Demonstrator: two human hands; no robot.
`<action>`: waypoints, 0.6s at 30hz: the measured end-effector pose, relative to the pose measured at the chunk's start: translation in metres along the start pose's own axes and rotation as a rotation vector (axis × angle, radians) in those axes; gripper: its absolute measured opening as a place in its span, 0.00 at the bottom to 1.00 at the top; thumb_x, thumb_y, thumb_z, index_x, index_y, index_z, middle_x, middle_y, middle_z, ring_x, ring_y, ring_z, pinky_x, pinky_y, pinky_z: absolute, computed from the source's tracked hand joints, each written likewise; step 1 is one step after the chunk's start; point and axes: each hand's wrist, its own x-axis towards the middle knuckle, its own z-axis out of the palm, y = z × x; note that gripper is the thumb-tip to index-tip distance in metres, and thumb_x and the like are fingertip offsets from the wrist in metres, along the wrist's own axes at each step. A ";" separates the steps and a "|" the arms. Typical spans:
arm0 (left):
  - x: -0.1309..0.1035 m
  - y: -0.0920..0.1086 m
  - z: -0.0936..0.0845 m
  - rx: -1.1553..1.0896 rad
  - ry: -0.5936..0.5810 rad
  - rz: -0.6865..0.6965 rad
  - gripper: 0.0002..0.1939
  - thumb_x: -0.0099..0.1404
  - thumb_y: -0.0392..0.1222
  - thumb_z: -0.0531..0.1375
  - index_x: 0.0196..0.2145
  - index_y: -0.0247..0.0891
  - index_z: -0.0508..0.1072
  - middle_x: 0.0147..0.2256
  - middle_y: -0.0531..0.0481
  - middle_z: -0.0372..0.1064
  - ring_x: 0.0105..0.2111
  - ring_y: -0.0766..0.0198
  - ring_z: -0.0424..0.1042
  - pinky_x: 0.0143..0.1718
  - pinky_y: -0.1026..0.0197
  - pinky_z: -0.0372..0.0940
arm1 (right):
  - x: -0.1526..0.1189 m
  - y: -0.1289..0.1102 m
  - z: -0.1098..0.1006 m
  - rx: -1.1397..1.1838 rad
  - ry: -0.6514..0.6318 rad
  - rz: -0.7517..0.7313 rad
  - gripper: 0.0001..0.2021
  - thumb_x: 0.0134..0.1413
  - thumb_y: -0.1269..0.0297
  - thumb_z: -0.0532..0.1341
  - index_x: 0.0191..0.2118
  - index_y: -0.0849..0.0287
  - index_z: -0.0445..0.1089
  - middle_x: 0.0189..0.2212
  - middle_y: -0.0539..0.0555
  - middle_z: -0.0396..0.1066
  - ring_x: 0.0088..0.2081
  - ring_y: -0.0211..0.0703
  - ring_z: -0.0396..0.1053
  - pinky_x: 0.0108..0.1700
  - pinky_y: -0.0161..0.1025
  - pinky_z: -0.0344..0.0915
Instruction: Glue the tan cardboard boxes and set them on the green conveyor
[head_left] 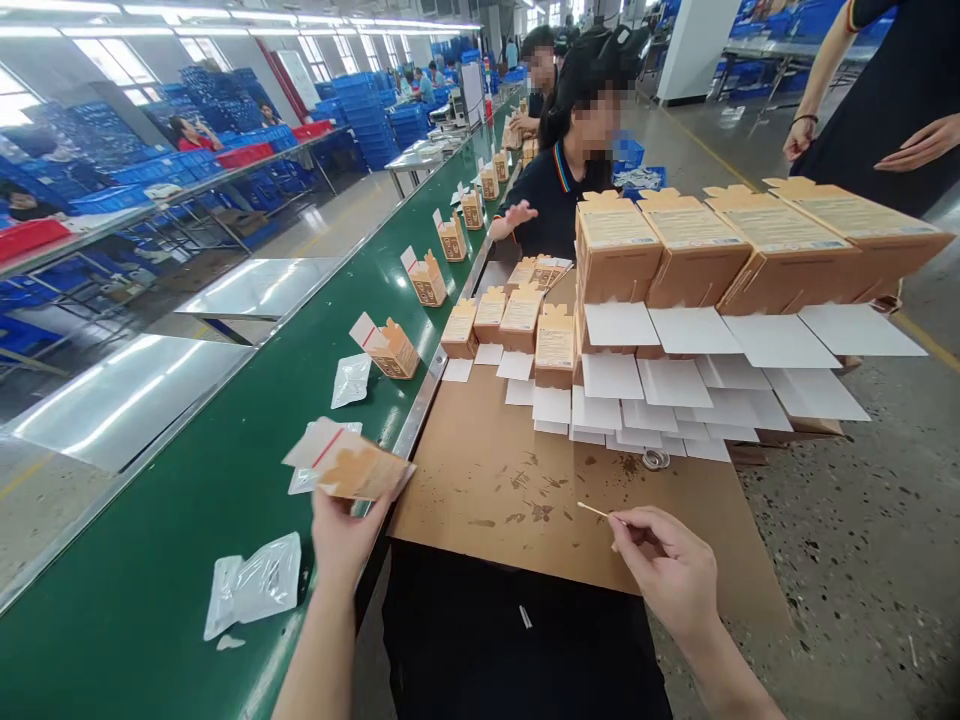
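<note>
My left hand grips a small tan box with a raised white flap and a red strip, over the right edge of the green conveyor belt. Pinched in the fingers of my right hand is a thin stick with a pale tip, above the brown cardboard sheet. A silvery pouch lies on the belt left of my left hand. Another pouch lies farther up, and one is partly hidden behind the held box.
Open boxes stand along the belt. Stacked boxes with white flaps rise at the cardboard's back right, beside smaller ones. A tape ring lies before them. People sit beyond; another person's arms show upper right.
</note>
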 end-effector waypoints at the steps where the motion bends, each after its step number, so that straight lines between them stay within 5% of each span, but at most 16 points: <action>1: 0.007 -0.005 -0.015 0.049 0.065 -0.038 0.48 0.45 0.54 0.88 0.58 0.48 0.70 0.58 0.39 0.86 0.64 0.29 0.88 0.69 0.30 0.83 | 0.000 0.001 -0.002 0.008 -0.002 0.012 0.10 0.75 0.60 0.76 0.36 0.49 0.90 0.26 0.51 0.86 0.23 0.47 0.83 0.28 0.38 0.85; 3: 0.016 -0.013 -0.037 0.152 0.129 -0.110 0.49 0.42 0.53 0.87 0.56 0.49 0.68 0.57 0.38 0.85 0.63 0.27 0.88 0.69 0.27 0.83 | 0.001 0.003 -0.005 0.016 -0.007 0.035 0.12 0.75 0.55 0.76 0.36 0.48 0.90 0.26 0.51 0.85 0.22 0.48 0.83 0.27 0.39 0.84; 6: 0.022 -0.020 -0.047 0.278 0.118 -0.128 0.43 0.49 0.55 0.83 0.55 0.49 0.67 0.56 0.36 0.84 0.64 0.25 0.87 0.66 0.26 0.83 | 0.003 0.004 -0.002 -0.008 0.003 0.043 0.12 0.74 0.53 0.77 0.35 0.47 0.90 0.26 0.51 0.85 0.22 0.48 0.82 0.27 0.39 0.85; 13: 0.047 -0.024 -0.028 0.298 0.048 -0.072 0.42 0.57 0.53 0.80 0.63 0.49 0.67 0.57 0.38 0.84 0.64 0.29 0.87 0.67 0.30 0.82 | 0.017 0.000 0.020 0.054 -0.066 0.015 0.11 0.72 0.56 0.77 0.34 0.47 0.90 0.24 0.50 0.84 0.22 0.47 0.81 0.27 0.39 0.86; 18: 0.042 -0.021 -0.015 0.099 0.039 0.020 0.49 0.54 0.54 0.82 0.68 0.47 0.69 0.67 0.33 0.79 0.76 0.30 0.78 0.81 0.29 0.71 | 0.025 -0.002 0.012 0.041 -0.033 0.038 0.13 0.73 0.52 0.77 0.34 0.47 0.91 0.24 0.52 0.84 0.21 0.49 0.81 0.26 0.41 0.86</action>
